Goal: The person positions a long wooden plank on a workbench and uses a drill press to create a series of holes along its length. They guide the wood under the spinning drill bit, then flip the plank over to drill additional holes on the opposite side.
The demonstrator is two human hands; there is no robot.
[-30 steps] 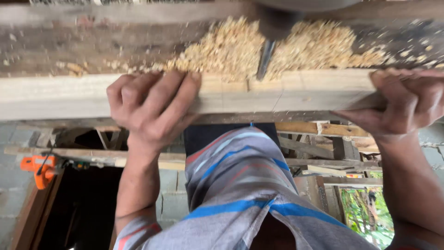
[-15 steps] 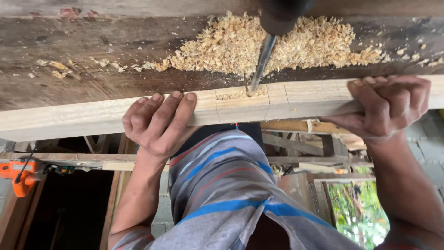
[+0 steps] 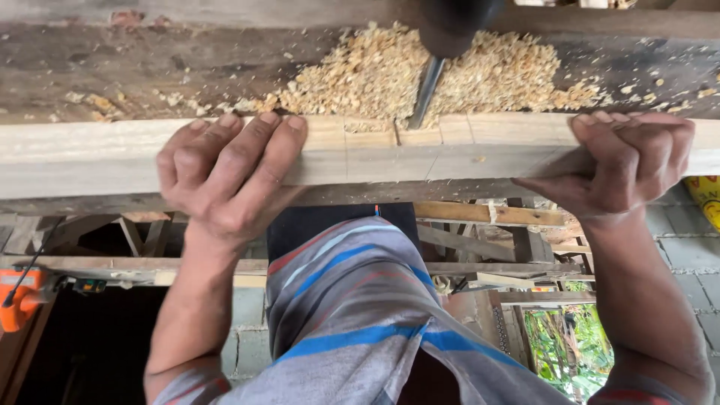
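A pale wooden beam (image 3: pixel 450 154) runs across the view on a dark, worn bench (image 3: pixel 112 71). My left hand (image 3: pixel 225 176) clasps the beam's near face, fingers hooked over its top edge. My right hand (image 3: pixel 626 161) grips the beam further right, fingers curled over the top. Between the hands a metal drill bit (image 3: pixel 426 94) under a dark chuck (image 3: pixel 454 22) stands in a notch marked with pencil lines on the beam's top. A heap of wood shavings (image 3: pixel 420 71) lies behind the bit.
Below the beam I see my striped grey, blue and red shirt (image 3: pixel 360 315), stacked timber pieces (image 3: pixel 487 217), an orange tool (image 3: pixel 19 300) at the lower left, grey paving (image 3: pixel 686 240) and green plants (image 3: pixel 566 345) at the lower right.
The view has dropped so the beam and shavings sit lower. The bit has gone from the shavings behind the beam into the marked notch. Both hands keep their grip.
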